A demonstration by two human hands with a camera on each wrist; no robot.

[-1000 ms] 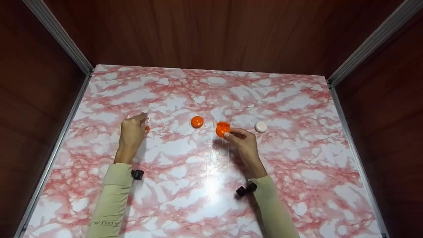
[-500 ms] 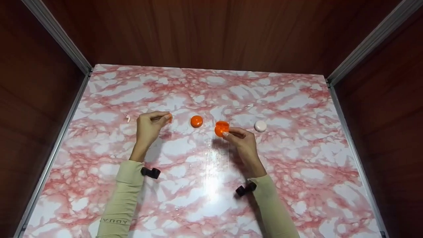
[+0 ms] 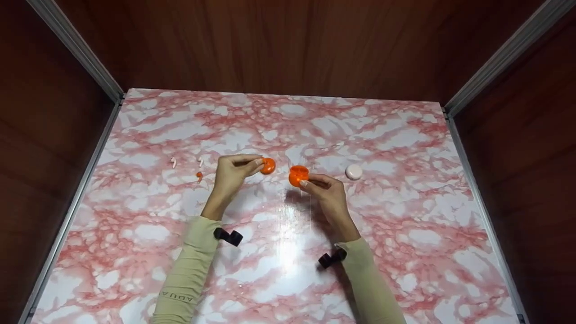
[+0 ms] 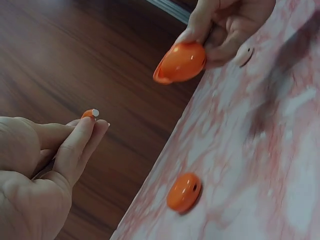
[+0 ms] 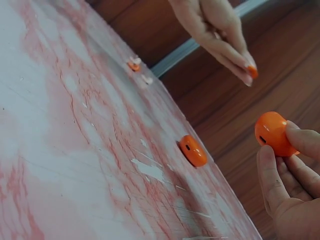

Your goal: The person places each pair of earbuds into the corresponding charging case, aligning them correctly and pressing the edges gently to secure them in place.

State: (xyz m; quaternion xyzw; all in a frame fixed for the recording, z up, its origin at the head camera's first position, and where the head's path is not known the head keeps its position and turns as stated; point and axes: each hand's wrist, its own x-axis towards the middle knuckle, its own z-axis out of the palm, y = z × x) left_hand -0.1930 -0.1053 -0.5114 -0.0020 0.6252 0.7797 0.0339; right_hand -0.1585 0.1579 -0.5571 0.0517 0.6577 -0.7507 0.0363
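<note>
My left hand [image 3: 230, 178] pinches an orange earbud [image 4: 89, 114] between thumb and fingertips, held up off the table. My right hand [image 3: 332, 194] grips an orange earbud case [image 3: 297, 177], its lid raised, also clear of the surface. Below and between the hands, a closed orange earbud case [image 5: 193, 151] lies on the table; in the head view the left fingertips overlap its edge. Further left on the table are an orange earbud [image 3: 199, 176] and two white earbuds, one white earbud [image 3: 173, 162] farther out and the other white earbud [image 3: 200, 161] nearer.
A closed whitish case [image 3: 354, 172] lies on the table just right of the right hand. The pink and white marbled table [image 3: 288, 126] is enclosed by dark wood panels [image 3: 279, 49] at the back and both sides, with metal rails at the corners.
My left hand has lifted an orange earbud from the left group and carried it rightward, close to the right hand. The right hand with the open case has shifted very slightly left.
</note>
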